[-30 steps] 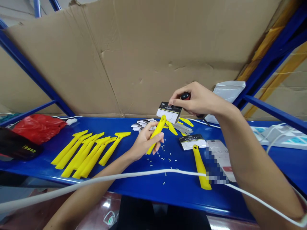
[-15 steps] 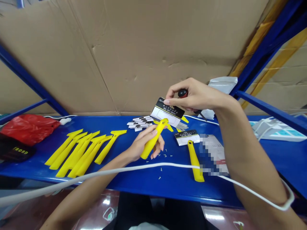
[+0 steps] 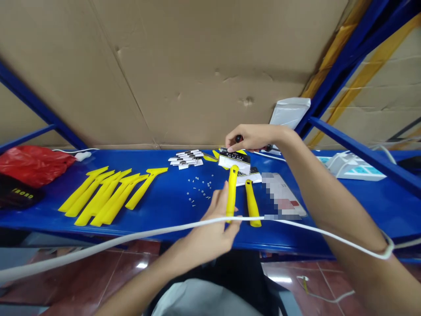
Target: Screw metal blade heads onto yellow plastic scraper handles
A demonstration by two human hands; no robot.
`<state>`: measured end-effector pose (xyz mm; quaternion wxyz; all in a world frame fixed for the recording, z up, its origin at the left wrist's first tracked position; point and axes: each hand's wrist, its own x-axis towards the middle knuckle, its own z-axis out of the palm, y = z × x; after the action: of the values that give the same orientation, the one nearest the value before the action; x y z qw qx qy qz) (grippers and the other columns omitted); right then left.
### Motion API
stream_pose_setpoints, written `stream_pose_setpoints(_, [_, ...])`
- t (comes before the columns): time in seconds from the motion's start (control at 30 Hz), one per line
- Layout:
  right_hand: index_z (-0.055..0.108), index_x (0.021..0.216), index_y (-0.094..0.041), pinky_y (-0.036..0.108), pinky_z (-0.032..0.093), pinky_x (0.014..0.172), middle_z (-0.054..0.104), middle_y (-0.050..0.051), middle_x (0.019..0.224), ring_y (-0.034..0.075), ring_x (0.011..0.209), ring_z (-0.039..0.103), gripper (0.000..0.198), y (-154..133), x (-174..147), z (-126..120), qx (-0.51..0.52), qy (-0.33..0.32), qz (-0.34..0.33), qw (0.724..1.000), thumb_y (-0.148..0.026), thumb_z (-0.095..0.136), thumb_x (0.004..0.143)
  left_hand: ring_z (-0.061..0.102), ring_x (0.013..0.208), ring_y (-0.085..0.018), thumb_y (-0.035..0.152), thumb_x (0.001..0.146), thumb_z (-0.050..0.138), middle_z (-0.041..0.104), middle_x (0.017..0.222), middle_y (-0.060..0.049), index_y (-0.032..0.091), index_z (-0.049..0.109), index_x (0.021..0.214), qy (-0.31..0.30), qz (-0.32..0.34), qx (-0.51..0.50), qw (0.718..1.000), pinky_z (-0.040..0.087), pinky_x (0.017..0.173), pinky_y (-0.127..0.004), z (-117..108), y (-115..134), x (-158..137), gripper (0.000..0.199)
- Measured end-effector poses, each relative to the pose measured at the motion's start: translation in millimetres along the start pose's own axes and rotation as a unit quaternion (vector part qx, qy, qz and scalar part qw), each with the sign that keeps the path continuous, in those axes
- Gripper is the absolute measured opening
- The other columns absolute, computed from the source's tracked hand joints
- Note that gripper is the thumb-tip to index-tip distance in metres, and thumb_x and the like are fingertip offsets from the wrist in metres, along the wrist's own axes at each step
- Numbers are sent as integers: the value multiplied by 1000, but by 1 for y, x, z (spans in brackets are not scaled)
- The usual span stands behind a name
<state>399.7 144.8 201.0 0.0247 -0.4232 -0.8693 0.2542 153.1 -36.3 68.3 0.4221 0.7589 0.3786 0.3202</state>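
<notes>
**Yellow Handle Drawn In Alongside a Second Handle**

The left hand (image 3: 210,232) has moved nearer the front edge and now grips the lower part of a yellow handle (image 3: 232,186). The handle points more directly away from the wearer than half a second ago. The right hand (image 3: 248,137) pinches the upper edge of a printed card (image 3: 235,163) and also holds a red-and-black tool (image 3: 238,138). The handle's far end overlaps the card; whether the two are fastened cannot be told. Judgement: handle and card are being shifted together.

Position: the handle is just left of a second handle (image 3: 252,204); the held card partly covers a lower card (image 3: 255,177).

Clearance: a phone (image 3: 286,199) limits the right side. Loose fasteners (image 3: 203,192) sit left, near the left fingertips. Blue tabletop (image 3: 159,197) shows between these and the handle row (image 3: 102,197). A white cable (image 3: 184,226) crosses in front of the left hand.
</notes>
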Motion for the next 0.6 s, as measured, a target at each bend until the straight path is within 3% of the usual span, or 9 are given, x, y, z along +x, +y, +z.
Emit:
stream_pose_setpoints(0.1, [76,105,-21,25,39,47,64,-1,75,11,53,51,22,13,2,9,-1,-17,29,999,-42,70,101,39,168,-39,25,111,54,23,184,-19,32,22,183,-24,32,57,998,45,132,-58,28,-2,-9,79])
stream_pose_setpoints(0.17, [74,106,-21,24,39,47,63,-1,75,11,53,52,21,18,4,17,-4,-29,50,998,-41,69,101,36,169,-41,19,110,51,16,186,-20,33,12,185,-24,41,83,995,45,132,-59,44,-10,-10,85])
stream_pose_setpoints(0.27, [74,107,-21,25,38,47,65,0,77,12,53,54,20,22,8,29,-10,-41,70,997,-39,70,99,32,170,-45,16,109,48,19,184,-23,33,3,185,-5,57,114,992,48,128,-69,64,-25,-9,90])
stream_pose_setpoints(0.37, [75,106,-21,24,39,48,69,2,81,13,57,60,21,26,11,38,-10,-57,85,995,-39,73,97,35,168,-46,19,110,47,27,182,-23,35,3,185,8,83,136,987,49,126,-72,74,-35,-10,88])
stream_pose_setpoints(0.5, [78,106,-20,24,39,48,71,4,83,14,59,61,24,30,13,46,-12,-76,112,991,-39,78,92,39,165,-48,24,112,47,40,176,-24,33,7,185,24,112,164,980,45,128,-74,77,-31,-12,83])
stream_pose_setpoints(0.6, [82,111,-19,24,41,48,75,5,85,14,58,61,29,31,14,51,-14,-87,133,987,-39,80,90,45,161,-51,26,113,48,46,170,-30,23,14,184,16,103,179,978,49,123,-76,74,-21,-12,79])
